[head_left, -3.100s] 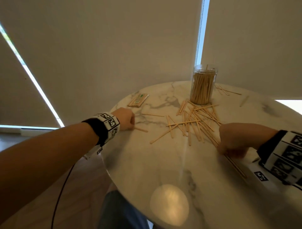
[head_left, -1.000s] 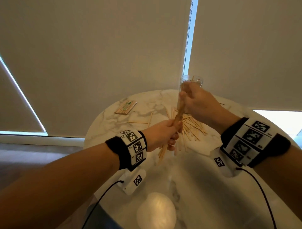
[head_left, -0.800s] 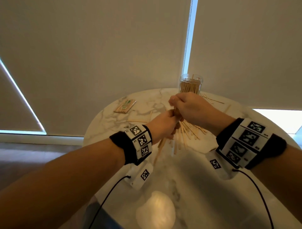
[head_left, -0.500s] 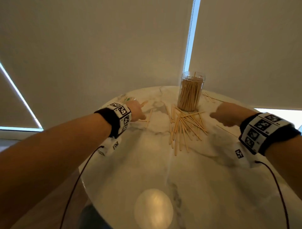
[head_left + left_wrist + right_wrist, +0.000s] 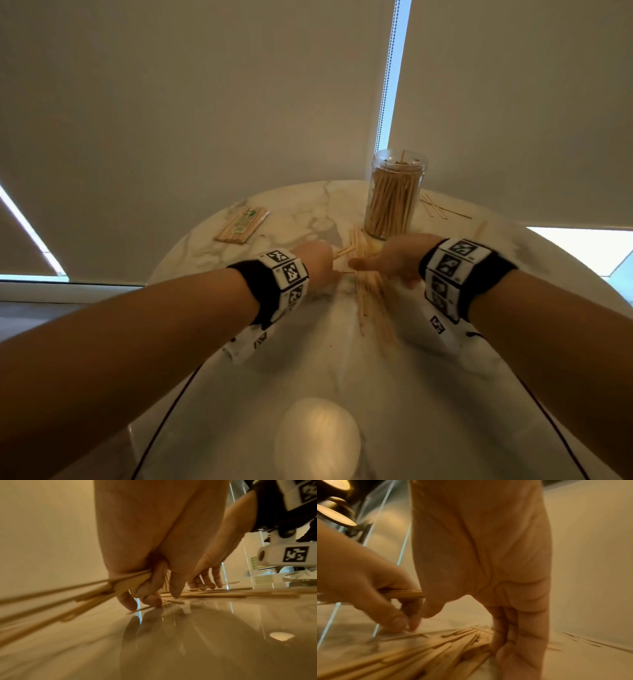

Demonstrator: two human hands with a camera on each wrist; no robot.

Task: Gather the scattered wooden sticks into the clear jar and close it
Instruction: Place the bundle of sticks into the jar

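The clear jar stands open at the table's far side, packed with upright sticks. In front of it lies a pile of loose wooden sticks. My left hand is at the pile's left edge; in the left wrist view its curled fingers grip a bunch of sticks while its fingertips touch another stick on the table. My right hand stands on edge at the pile's right side, its fingers extended down against the sticks.
A banded pack of sticks lies at the back left of the round marble table. A few more loose sticks lie right of the jar. Roller blinds hang close behind the table.
Half a second ago my hands were apart, the left near the banded pack, the right off to the right. Both have come together at the pile in front of the jar.
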